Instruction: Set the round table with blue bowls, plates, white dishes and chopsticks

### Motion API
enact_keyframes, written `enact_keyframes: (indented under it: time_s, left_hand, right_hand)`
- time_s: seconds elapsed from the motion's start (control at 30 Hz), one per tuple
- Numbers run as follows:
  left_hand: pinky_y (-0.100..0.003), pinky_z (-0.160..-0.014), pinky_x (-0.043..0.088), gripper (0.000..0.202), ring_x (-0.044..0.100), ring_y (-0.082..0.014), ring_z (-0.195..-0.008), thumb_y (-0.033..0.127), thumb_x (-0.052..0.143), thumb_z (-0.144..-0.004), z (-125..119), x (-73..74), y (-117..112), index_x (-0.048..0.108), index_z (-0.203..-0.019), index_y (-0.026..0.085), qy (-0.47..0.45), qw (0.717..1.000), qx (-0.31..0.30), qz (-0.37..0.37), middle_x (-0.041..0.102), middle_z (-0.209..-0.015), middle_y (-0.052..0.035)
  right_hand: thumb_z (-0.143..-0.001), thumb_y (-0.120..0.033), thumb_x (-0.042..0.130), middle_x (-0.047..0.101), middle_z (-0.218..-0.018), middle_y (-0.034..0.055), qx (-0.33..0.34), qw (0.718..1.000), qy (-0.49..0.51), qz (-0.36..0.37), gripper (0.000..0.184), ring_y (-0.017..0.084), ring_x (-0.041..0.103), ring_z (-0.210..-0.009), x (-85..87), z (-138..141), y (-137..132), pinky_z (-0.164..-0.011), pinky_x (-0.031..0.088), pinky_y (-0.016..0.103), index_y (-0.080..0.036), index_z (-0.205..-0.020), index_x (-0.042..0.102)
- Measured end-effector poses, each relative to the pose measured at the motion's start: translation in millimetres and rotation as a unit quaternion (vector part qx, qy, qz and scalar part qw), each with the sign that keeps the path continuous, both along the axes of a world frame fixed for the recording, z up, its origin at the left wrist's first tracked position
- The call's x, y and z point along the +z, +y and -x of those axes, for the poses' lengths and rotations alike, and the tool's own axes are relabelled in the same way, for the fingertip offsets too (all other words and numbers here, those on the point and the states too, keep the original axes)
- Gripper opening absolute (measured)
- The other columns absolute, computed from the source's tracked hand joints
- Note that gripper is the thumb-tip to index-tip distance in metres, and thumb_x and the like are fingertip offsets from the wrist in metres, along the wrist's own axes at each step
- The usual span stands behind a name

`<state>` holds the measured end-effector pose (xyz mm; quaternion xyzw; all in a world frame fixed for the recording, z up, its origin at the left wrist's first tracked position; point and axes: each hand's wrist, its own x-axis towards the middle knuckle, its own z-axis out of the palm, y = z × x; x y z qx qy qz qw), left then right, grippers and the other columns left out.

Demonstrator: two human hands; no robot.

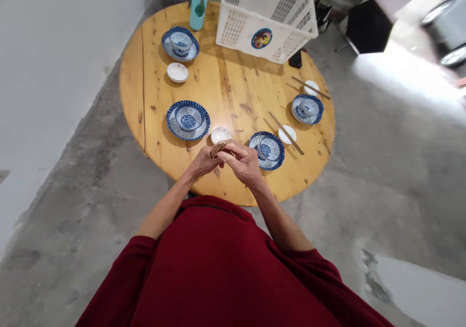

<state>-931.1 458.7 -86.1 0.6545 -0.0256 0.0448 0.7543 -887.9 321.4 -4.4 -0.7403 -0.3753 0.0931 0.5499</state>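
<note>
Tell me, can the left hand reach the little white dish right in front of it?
Probably yes. The little white dish sits just past the left hand, with nothing between them. But that hand and the right hand are closed on chopsticks, so its fingers are busy.

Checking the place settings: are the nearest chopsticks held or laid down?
Held: the left hand and right hand clasp the chopsticks, whose ends poke out above the table.

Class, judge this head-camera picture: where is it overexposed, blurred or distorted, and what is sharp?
Head view: the floor at upper right is blown out; the shapes beyond it are smeared; the wide lens tilts the crate; table, left hand, right hand and chopsticks are sharp, softly lit.
</note>
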Motion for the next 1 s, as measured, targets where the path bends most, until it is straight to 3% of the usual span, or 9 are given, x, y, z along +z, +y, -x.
enact_keyframes:
  time_s: [0.13,0.33,0.47,0.57,0.73,1.0]
  left_hand:
    - [-0.021,-0.057,0.045,0.049,0.056,-0.0097,-0.058,0.058,0.075,-0.082,0.7,-1.1,1.5,0.063,-0.064,0.013,-0.007,1.0,0.003,-0.004,0.063,-0.064,-0.0018]
    - [-0.021,-0.054,0.042,0.051,0.053,-0.0094,-0.055,0.061,0.072,-0.082,0.2,-0.6,2.5,0.065,-0.066,0.013,0.012,1.0,-0.006,0.005,0.063,-0.062,-0.0028]
    - [-0.022,-0.053,0.042,0.052,0.053,-0.0102,-0.055,0.062,0.07,-0.082,0.5,1.3,3.0,0.064,-0.065,0.014,0.022,1.0,-0.006,0.002,0.063,-0.062,-0.0031]
    - [-0.022,-0.053,0.039,0.054,0.051,-0.01,-0.054,0.062,0.068,-0.084,2.2,5.2,5.2,0.062,-0.061,0.014,0.013,1.0,-0.005,-0.014,0.06,-0.059,-0.0019]
    - [-0.022,-0.056,0.038,0.056,0.049,-0.0106,-0.056,0.063,0.063,-0.087,3.5,7.4,5.7,0.062,-0.06,0.014,-0.02,0.999,0.013,-0.039,0.057,-0.058,-0.0012]
    - [-0.025,-0.062,0.044,0.056,0.051,-0.0136,-0.061,0.068,0.063,-0.084,-1.3,-2.6,-4.7,0.058,-0.063,0.017,-0.018,0.999,0.029,-0.022,0.057,-0.061,-0.001]
  right_hand:
    - [-0.091,-0.037,0.068,0.074,-0.096,0.0046,-0.009,1.0,-0.012,-0.006,0.016,0.021,0.07,-0.089,-0.3,0.6,2.8,-0.075,0.061,0.034,-0.024,-0.092,0.077]
    - [-0.089,-0.037,0.069,0.072,-0.093,0.003,-0.019,1.0,-0.006,0.008,0.022,0.017,0.066,-0.075,3.6,0.4,5.7,-0.071,0.059,0.033,-0.024,-0.106,0.076]
    - [-0.089,-0.037,0.068,0.072,-0.098,0.0036,-0.024,0.999,-0.021,0.017,0.023,0.018,0.067,-0.082,9.3,-0.4,8.0,-0.077,0.059,0.035,-0.026,-0.108,0.074]
    - [-0.086,-0.037,0.072,0.069,-0.099,0.0038,-0.069,0.997,-0.047,-0.003,0.023,0.018,0.066,-0.085,11.9,2.2,8.9,-0.078,0.058,0.034,-0.025,-0.105,0.07]
    - [-0.083,-0.036,0.075,0.06,-0.075,-0.0016,-0.178,0.978,-0.108,0.002,0.019,0.014,0.056,-0.067,15.6,15.7,7.9,-0.065,0.052,0.03,-0.024,-0.084,0.06]
    - [-0.088,-0.037,0.07,0.062,-0.073,-0.0009,-0.166,0.982,-0.093,0.01,0.016,0.014,0.056,-0.064,9.8,30.0,11.0,-0.062,0.052,0.03,-0.024,-0.084,0.062]
